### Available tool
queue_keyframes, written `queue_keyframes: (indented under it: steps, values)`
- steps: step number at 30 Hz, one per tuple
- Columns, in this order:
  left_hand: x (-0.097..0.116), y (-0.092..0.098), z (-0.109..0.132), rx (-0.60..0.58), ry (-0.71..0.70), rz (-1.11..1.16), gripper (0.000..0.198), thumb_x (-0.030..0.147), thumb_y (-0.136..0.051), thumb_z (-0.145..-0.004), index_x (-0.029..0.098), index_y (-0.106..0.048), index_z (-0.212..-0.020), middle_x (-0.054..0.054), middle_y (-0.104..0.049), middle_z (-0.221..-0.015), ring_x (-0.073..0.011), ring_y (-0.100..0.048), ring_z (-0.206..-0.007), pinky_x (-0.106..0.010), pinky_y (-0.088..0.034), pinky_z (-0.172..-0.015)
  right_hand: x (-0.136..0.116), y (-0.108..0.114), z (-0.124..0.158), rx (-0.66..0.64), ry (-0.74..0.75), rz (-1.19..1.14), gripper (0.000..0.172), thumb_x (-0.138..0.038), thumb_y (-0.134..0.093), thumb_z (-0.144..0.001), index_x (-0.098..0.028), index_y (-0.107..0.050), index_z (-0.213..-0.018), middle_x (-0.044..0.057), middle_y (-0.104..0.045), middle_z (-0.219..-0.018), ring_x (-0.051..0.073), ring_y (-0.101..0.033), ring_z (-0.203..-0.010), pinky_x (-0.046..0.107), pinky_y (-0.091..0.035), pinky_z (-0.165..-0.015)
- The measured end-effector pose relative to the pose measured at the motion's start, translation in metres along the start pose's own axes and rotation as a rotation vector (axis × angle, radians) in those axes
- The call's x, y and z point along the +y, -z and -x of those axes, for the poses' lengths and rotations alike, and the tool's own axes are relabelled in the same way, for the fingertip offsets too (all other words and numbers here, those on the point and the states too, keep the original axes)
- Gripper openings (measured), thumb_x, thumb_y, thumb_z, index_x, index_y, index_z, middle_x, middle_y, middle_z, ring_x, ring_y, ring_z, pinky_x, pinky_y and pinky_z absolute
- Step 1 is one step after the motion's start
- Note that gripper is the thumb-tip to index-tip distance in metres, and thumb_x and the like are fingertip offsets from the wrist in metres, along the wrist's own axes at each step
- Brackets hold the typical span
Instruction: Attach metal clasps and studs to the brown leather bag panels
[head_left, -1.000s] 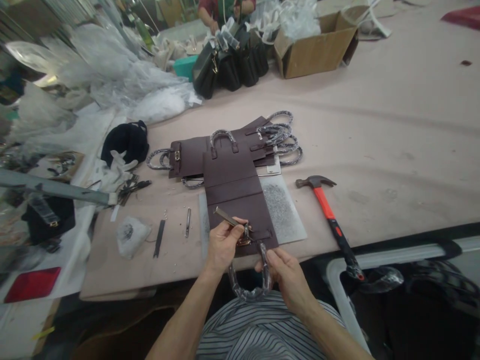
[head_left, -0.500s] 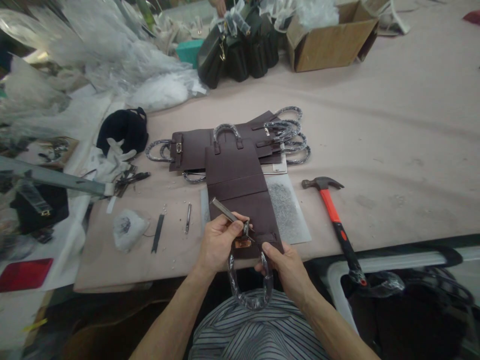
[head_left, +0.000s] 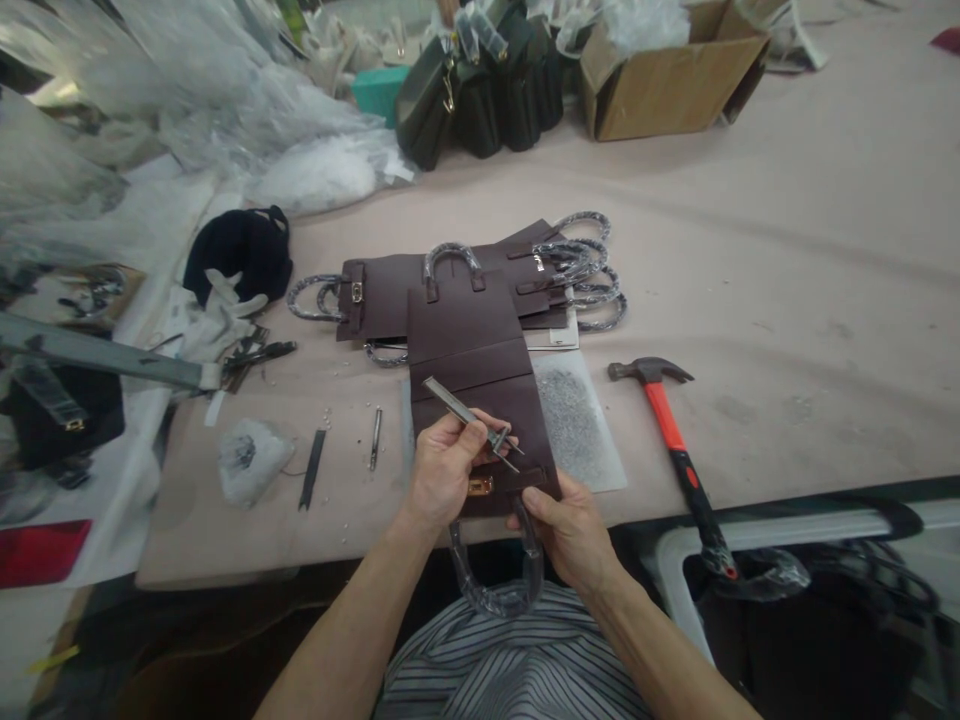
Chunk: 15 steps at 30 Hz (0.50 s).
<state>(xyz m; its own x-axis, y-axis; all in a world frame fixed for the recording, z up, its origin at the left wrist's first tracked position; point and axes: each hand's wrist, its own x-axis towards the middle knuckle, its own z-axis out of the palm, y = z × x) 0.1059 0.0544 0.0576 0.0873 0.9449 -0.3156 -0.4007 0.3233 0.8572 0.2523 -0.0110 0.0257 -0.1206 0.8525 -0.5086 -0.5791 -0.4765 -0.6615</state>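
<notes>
My left hand (head_left: 444, 465) is closed around a metal divider (head_left: 450, 400) with two thin pointed legs and a small crosspiece. Its points hover over, or rest on, a dark brown leather bag panel (head_left: 472, 330); which of the two I cannot tell. My right hand (head_left: 574, 530) pinches the panel's near edge, thumb on top, beside a plastic-wrapped handle (head_left: 495, 600) that hangs over the table edge. A gold-coloured clasp (head_left: 481, 486) sits on the panel just below my left fingers. At its far end stands another wrapped handle (head_left: 452, 255).
More brown bag panels (head_left: 382, 290) lie stacked behind. To the right rests a claw hammer (head_left: 664, 410), its grip over the table edge. Left are a metal punch (head_left: 376, 440), a dark notched strip (head_left: 312, 470) and a plastic bag (head_left: 251, 460). A grey speckled slab (head_left: 574, 420) lies beneath.
My left hand has turned the divider slightly, so its two points now show more plainly above the clasp. My right hand keeps its hold on the panel. The view has shifted a little.
</notes>
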Motion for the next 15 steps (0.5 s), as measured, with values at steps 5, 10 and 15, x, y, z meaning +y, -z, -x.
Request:
queue_keyframes:
  steps: [5, 10, 15]
  values:
    - [0.006, 0.001, 0.0, 0.001, 0.041, -0.009, 0.044, 0.052, -0.087, -0.071, 0.015, -0.069, -0.087, -0.007, -0.077, -0.09, -0.0203, -0.075, -0.078, -0.03, -0.062, -0.07, 0.0, -0.002, -0.001, -0.037, -0.01, -0.018, 0.04, -0.038, -0.091, -0.064, -0.02, -0.076, -0.096, 0.002, -0.071, -0.08, 0.013, -0.062, -0.059, 0.024, -0.058, -0.055]
    - [0.002, 0.005, -0.002, -0.018, 0.027, -0.003, 0.041, 0.048, -0.088, -0.072, 0.014, -0.07, -0.086, -0.006, -0.077, -0.088, -0.0201, -0.076, -0.079, -0.03, -0.062, -0.073, -0.001, -0.007, 0.0, 0.007, -0.035, -0.048, 0.041, -0.038, -0.093, -0.061, -0.019, -0.077, -0.093, 0.002, -0.071, -0.078, 0.012, -0.061, -0.058, 0.024, -0.058, -0.052]
    - [-0.003, 0.01, -0.002, -0.06, -0.021, -0.067, 0.033, 0.044, -0.083, -0.08, 0.015, -0.072, -0.091, -0.006, -0.078, -0.092, -0.0193, -0.076, -0.08, -0.029, -0.063, -0.075, -0.001, -0.008, -0.002, 0.018, -0.049, -0.051, 0.043, -0.038, -0.093, -0.06, -0.019, -0.076, -0.095, 0.002, -0.071, -0.081, 0.012, -0.061, -0.058, 0.023, -0.056, -0.051]
